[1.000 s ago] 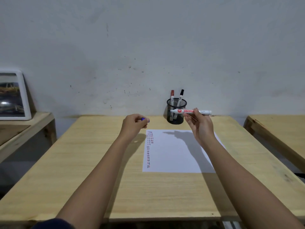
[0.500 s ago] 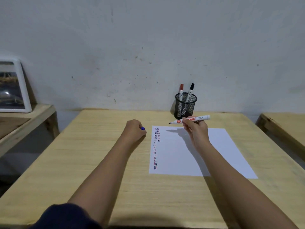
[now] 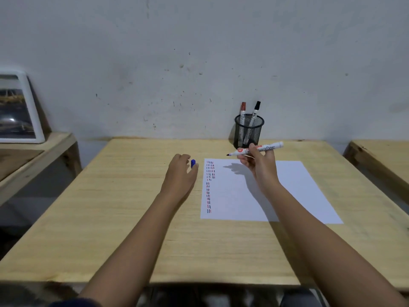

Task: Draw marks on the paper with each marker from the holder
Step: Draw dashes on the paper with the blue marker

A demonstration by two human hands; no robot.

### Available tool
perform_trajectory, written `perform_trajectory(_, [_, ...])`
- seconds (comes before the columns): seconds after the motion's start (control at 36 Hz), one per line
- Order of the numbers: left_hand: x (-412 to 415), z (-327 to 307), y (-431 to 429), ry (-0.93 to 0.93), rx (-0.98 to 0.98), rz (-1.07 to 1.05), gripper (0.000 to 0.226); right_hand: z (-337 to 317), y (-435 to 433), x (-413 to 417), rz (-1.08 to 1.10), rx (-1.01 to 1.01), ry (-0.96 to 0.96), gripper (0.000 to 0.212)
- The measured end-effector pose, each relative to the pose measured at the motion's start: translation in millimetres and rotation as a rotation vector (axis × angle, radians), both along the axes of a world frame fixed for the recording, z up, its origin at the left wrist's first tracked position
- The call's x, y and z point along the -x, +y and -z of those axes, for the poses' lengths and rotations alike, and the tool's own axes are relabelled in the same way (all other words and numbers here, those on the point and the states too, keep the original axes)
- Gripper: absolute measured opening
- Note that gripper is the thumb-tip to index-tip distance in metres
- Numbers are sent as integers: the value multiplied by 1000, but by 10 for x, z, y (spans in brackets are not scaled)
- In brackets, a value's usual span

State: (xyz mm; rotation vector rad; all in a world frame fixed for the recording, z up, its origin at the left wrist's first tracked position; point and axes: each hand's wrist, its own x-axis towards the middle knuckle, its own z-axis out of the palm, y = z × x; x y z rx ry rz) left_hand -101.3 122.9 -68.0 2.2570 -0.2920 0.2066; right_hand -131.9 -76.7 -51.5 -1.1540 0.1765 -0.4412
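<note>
The head view showed two bare forearms reaching forward over a pale wooden worktop (image 3: 124, 218). A white sheet of paper (image 3: 287, 196) lay flat on the worktop, right of centre, with columns of short red, blue and black dashes (image 3: 210, 173) drawn down its left margin. The left hand (image 3: 181, 171) was held just beside the paper's left edge, its fingers curled around a small blue marker cap (image 3: 193, 163); whether the hand touched the worktop could not be told. The right hand (image 3: 259, 162) was raised above the far part of the paper, casting a shadow on the sheet, and its fingers were closed on an uncapped white marker (image 3: 256, 149). The marker was held nearly level, its dark tip pointing left and its body printed with red lettering. Behind that hand, near the far edge of the worktop, a black mesh holder (image 3: 249, 131) stood upright against the grey wall. Two capped markers leaned in it, a red-capped marker (image 3: 243, 113) and a black-capped marker (image 3: 255, 113). A white-framed picture (image 3: 20, 107) was propped on a side bench at far left.
</note>
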Motion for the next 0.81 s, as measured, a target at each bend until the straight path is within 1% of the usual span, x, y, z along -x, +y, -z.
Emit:
perform_trajectory(0.03, [46, 34, 4, -26, -11, 49, 30, 18, 28, 18, 1, 42, 2, 15])
perform_trajectory(0.08, [147, 84, 15, -25, -41, 170, 31, 67, 89, 45, 5, 149, 17, 15])
perform_trajectory(0.14, [202, 147, 32, -20, -113, 273, 30, 111, 155, 66, 14, 250, 54, 21])
perform_trajectory(0.19, [252, 185, 54, 14, -177, 332, 29, 146, 233, 87, 21, 338, 98, 20])
perform_trajectory(0.25, [287, 204, 67, 47, -260, 390, 38, 169, 327, 117, 35, 384, 137, 17])
perform_trajectory(0.28, [312, 207, 69, 54, -323, 405, 47, 172, 379, 139, 40, 384, 150, 16])
perform_trajectory(0.31, [330, 214, 69, 59, -380, 403, 56, 168, 432, 159, 43, 373, 156, 15])
perform_trajectory(0.36, [357, 217, 49, 46, -444, 378, 62, 157, 513, 183, 52, 361, 160, 13])
perform_trajectory(0.42, [363, 231, 38, 29, -458, 362, 63, 136, 566, 197, 61, 372, 152, 12])
perform_trajectory(0.69, [335, 297, 51, 5, -445, 338, 66, 206, 596, 106, 39, 560, 163, 17])
perform_trajectory(0.81, [334, 298, 44, 5, -446, 336, 67, 205, 598, 101, 21, 568, 145, 17])
